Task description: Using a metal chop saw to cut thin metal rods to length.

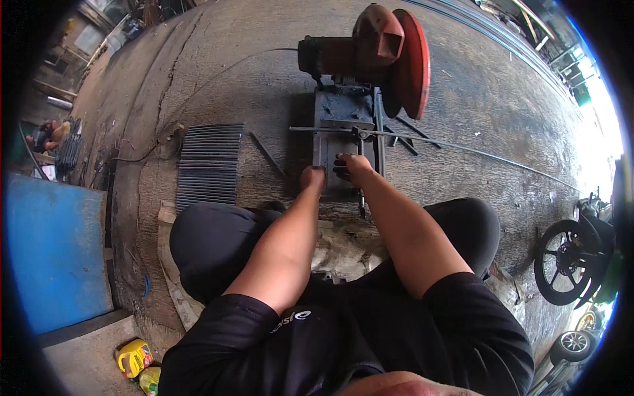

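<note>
Black shirt covers my chest and upper arms closest to the camera, with my dark trousers beyond it and my knees bent out to either side. Both my bare forearms stretch forward between them to the metal base of a red cutting saw. My left hand is at the base's near left edge; its fingers are hidden from this angle, so I cannot tell whether they grip anything. My right hand is over the base, close beside the left, its fingers pointing left and loosely parted, with nothing showing between them. The screw of the clamp runs beneath that hand; whether my palm touches it, I cannot tell.

Just past my right fingers, on the side away from my body, a long thin rod lies crosswise over the base at the clamp. Its short end sticks out left of the base, and its long end reaches far to the right. The saw's round red guard stands beyond the rod, well apart from my fingers.

To the left of the base, one short bar lies slanted on the floor, and past it many short rods lie side by side in a neat stack. More dark pieces lie just right of the base. A blue panel is farther left, a yellow bottle below it, and a motorcycle off to my right.
</note>
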The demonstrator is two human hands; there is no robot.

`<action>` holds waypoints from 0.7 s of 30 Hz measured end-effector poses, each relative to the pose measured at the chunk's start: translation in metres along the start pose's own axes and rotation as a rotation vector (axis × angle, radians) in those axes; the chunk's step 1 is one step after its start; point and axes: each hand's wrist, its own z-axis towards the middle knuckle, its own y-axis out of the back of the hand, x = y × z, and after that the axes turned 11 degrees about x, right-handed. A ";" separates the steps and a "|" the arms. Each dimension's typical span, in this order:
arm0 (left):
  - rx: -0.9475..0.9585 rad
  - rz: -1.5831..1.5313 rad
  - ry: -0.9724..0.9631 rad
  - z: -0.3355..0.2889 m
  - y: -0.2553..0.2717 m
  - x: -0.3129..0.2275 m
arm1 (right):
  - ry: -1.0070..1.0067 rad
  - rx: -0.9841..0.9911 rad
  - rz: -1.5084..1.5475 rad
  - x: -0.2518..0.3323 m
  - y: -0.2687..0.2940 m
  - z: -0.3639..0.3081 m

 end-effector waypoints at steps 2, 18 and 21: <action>-0.061 0.022 -0.009 0.018 0.010 -0.010 | 0.049 -0.091 0.173 0.003 -0.015 0.026; -0.154 -0.632 0.312 0.154 0.013 -0.068 | 0.065 -0.359 0.396 0.001 -0.016 0.164; -0.258 -0.970 0.256 0.155 0.019 -0.074 | 0.080 -0.324 0.417 0.005 -0.023 0.157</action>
